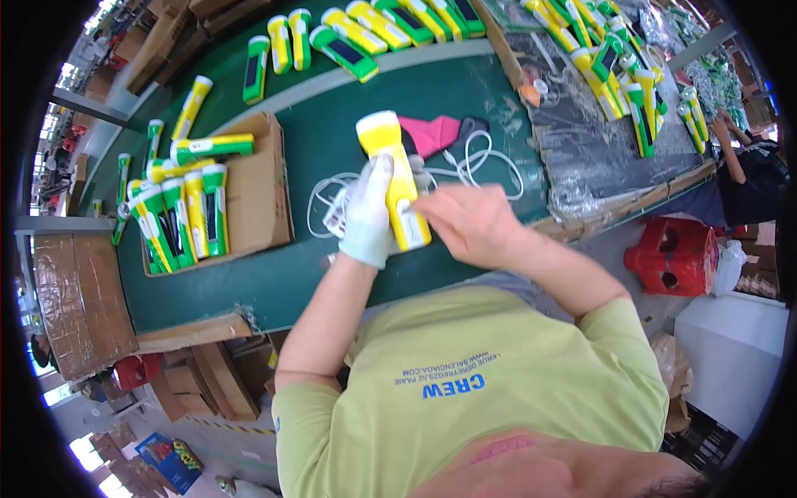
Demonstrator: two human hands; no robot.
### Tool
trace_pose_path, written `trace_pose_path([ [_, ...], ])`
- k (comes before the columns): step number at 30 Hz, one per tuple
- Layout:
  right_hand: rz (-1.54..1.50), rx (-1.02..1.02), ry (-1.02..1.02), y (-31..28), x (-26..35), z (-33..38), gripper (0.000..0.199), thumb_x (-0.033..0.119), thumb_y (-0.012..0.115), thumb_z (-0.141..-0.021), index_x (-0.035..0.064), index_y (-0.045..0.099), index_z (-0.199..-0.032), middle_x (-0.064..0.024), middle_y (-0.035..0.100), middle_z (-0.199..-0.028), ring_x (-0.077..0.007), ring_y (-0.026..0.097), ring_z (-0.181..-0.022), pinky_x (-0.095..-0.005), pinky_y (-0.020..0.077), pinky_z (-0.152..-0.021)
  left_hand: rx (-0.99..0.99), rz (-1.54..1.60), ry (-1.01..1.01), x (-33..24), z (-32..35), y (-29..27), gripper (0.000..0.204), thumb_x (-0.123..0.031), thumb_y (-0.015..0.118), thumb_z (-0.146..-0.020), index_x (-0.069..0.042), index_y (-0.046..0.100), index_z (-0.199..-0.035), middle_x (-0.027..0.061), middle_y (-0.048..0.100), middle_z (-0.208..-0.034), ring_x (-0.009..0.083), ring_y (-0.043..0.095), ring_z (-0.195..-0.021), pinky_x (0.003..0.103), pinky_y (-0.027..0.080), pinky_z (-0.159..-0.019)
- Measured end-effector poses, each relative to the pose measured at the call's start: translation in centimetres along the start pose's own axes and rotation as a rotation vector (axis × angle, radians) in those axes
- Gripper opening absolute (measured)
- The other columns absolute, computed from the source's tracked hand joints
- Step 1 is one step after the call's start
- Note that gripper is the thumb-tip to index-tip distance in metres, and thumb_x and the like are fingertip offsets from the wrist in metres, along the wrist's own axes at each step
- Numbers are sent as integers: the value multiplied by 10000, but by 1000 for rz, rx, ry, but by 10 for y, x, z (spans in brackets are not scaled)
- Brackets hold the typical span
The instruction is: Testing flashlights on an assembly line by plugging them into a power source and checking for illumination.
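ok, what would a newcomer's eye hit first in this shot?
First, the long yellow flashlight with a white head mid-frame, in the white-gloved left grip, with the bare right grip close at its side. Then the open brown cardboard box of green, yellow and white flashlights at left. A bright pink, fabric-like item lies just beyond the held flashlight.

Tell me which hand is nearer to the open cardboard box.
Left. The gloved left hand is right of the cardboard box, apart from it; the right hand is farther right, beyond the yellow flashlight.
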State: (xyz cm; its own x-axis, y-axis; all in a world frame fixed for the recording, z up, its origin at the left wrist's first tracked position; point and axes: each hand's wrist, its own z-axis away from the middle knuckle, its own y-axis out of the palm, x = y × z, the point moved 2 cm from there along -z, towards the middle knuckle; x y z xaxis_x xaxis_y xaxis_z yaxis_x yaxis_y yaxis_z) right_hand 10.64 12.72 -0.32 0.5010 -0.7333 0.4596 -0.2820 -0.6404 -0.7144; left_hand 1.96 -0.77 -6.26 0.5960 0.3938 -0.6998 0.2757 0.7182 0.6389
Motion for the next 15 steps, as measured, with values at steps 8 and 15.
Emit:
trace_pose_path([
  [8,-553,192,180,7,-20,-4,88,27,649,-818,44,684,-896,-89,695,-860,-255,682,-755,-336,543,-636,28,-434,417,-19,6,25,328,-264,572,-947,-28,493,-1161,63,612,-868,125,588,-717,265,501,-650],
  [15,-196,398,-30,22,11,41,186,72,664,-827,160,688,-990,-28,691,-850,-194,674,-687,-311,524,-541,79,-169,374,-53,8,46,267,-289,506,-972,-38,493,-1061,92,592,-872,150,608,-686,301,537,-617],
])
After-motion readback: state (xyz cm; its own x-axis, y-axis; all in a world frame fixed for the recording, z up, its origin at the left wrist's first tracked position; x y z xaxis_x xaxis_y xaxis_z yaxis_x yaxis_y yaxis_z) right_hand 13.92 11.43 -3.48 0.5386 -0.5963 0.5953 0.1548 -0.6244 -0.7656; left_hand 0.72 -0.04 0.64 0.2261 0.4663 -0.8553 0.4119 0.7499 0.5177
